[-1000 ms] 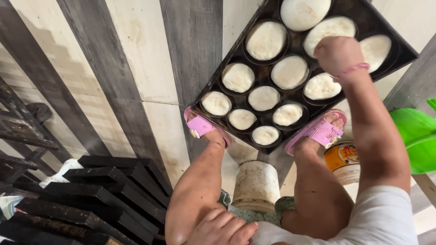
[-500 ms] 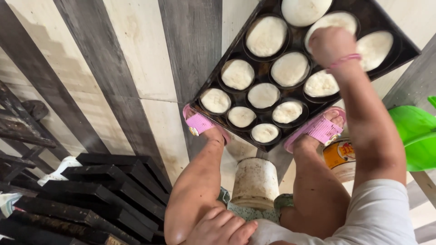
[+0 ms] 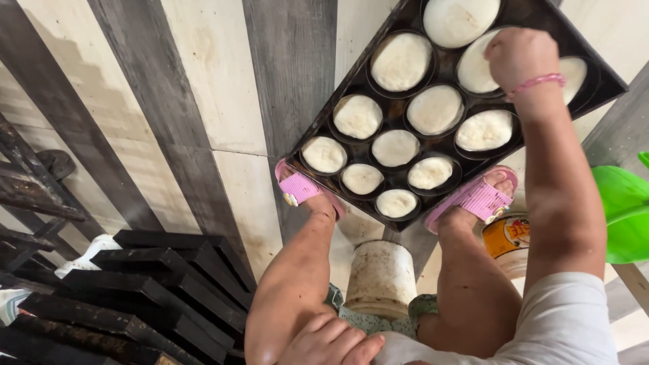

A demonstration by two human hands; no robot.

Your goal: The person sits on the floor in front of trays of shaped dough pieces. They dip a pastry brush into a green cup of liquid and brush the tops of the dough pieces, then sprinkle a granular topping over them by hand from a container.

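A pale dough round in the dark metal tray of round cups, set on the striped floor before the feet, is pressed by the clenched right hand, seemingly for flattening. The left hand, fingers loosely curled and grasping nothing, is rested on the knee for support.

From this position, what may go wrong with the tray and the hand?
1. The right hand presses a filled cup in the dark tray; it may dent the white batter.
2. The tray lies on the floor against both pink sandals; a foot shift could knock it and spill the cups.
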